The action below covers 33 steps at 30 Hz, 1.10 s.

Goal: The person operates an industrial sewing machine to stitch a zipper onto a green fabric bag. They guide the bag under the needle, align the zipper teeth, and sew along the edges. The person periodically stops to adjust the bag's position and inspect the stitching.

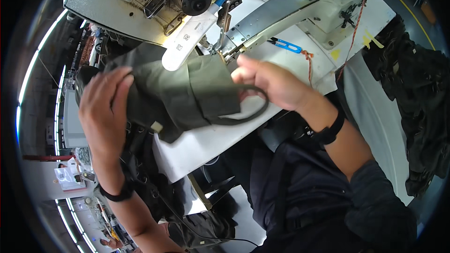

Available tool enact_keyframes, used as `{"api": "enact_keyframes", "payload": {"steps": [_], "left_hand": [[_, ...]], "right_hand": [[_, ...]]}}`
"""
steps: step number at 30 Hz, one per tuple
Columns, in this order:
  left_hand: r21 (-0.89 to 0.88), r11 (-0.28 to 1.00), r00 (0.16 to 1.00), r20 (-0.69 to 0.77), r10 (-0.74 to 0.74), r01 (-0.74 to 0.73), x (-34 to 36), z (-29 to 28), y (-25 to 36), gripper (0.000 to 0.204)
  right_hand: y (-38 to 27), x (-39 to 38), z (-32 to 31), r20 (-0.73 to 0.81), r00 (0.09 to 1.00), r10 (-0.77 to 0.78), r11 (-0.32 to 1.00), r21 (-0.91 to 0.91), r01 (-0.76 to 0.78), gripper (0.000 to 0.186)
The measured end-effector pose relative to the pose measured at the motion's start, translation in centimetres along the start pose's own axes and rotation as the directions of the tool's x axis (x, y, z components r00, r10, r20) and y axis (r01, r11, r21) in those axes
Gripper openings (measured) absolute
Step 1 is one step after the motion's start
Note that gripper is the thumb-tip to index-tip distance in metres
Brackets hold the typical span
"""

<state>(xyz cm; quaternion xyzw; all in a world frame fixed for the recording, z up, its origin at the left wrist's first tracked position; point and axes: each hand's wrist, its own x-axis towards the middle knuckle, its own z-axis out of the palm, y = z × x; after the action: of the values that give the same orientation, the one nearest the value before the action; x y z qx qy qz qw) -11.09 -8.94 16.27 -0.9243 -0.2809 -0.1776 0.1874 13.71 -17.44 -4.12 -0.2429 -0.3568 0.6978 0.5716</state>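
A person's left hand (105, 98) lies bent over the left edge of a dark green cloth piece (164, 93), while the right hand (274, 84) curls at its right edge, beside a bowed strip of the same colour (260, 112); blur hides whether either grips. The cloth lies between the hands, partly on a white tabletop (187, 157), under a sewing machine's white arm-like part (187, 42). Beyond the right hand are blue thread snips (287, 45); dark garments (426, 103) are heaped at far right
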Motion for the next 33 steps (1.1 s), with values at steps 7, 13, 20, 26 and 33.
{"api": "enact_keyframes", "payload": {"steps": [7,13,20,26,33], "left_hand": [[-0.38,0.741,0.654,0.749,-0.104,0.553,-0.5,4.1,-7.4,0.029],[-0.316,0.847,0.876,0.089,0.475,-0.427,-0.4,11.5,-2.1,0.026],[-0.771,0.242,0.808,0.559,-0.185,0.589,0.6,11.9,3.8,0.016],[-0.795,-0.046,0.778,0.602,-0.181,0.604,0.4,12.5,3.1,0.02],[-0.798,-0.047,0.791,0.602,-0.107,0.601,0.4,13.8,1.9,0.027]], "right_hand": [[-1.7,-0.7,3.9,-0.059,0.979,0.196,0.97,0.156,-0.184,0.048],[2.5,-1.3,4.7,-0.282,0.906,-0.316,0.888,-0.424,0.178,0.034],[3.2,-1.7,3.7,-0.413,0.897,-0.159,0.972,-0.222,0.071,0.024],[2.6,-1.8,4.2,-0.438,0.899,-0.029,0.985,0.139,0.1,0.018],[1.9,-1.5,4.5,-0.427,0.886,-0.181,0.983,-0.111,0.147,0.014]]}}
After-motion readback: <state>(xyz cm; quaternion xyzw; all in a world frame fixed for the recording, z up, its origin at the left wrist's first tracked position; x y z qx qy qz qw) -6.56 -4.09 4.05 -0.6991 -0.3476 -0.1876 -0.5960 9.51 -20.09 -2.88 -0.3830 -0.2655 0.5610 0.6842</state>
